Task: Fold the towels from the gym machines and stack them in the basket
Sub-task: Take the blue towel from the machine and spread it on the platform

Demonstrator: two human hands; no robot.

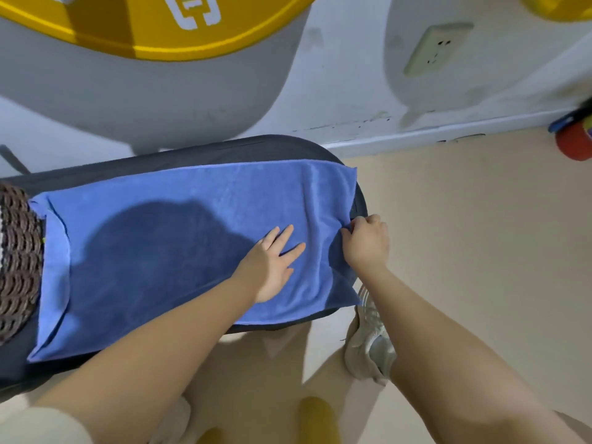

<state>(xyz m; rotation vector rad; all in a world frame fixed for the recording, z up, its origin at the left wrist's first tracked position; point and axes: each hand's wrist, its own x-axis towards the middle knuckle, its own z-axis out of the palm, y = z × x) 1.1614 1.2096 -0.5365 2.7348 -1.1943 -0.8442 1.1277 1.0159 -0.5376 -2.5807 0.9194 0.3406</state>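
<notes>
One blue towel (179,251) is seen, spread flat along a dark padded surface (282,149) and covering most of it. One woven basket (17,261) is visible at the left edge, standing on the same surface just beside the towel's left end; what it contains cannot be told, since only part of its dark wicker side is in view. Two hands are counted. The left hand (272,267) is laid flat on the towel's right part, its fingers (293,249) straight and spread, pressing the cloth. The right hand (366,241) is held at the towel's right edge, its fingers curled and pinching the cloth there. One pale shoe (368,341) is seen on the beige floor (464,251) below the surface's right end.
</notes>
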